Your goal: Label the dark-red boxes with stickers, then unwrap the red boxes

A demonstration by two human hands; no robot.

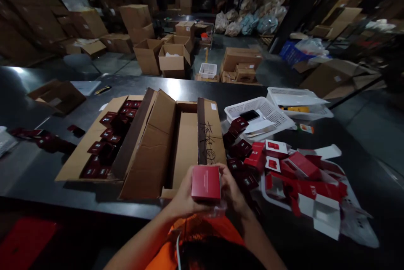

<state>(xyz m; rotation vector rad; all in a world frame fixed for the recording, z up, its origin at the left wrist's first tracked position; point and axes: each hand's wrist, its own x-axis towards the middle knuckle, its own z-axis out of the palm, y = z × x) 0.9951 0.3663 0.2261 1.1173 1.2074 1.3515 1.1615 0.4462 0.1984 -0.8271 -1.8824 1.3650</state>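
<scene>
Orange sleeves (195, 230) are seen lowest in view. Just beyond them a small red rectangular carton (206, 183) is held upright over the near edge of the dark metal bench (28, 169), gripped by the left hand (183, 196) and right hand (232, 190), fingers (226, 173) closed on its sides. Directly behind, an open brown cardboard box (186, 148) is set, its flap marked in black. Left of it, a flattened box with dark red packets (107, 139) lies. To the right, white plastic baskets (260, 112) and scattered red-and-white flat cartons (303, 177) are spread.
</scene>
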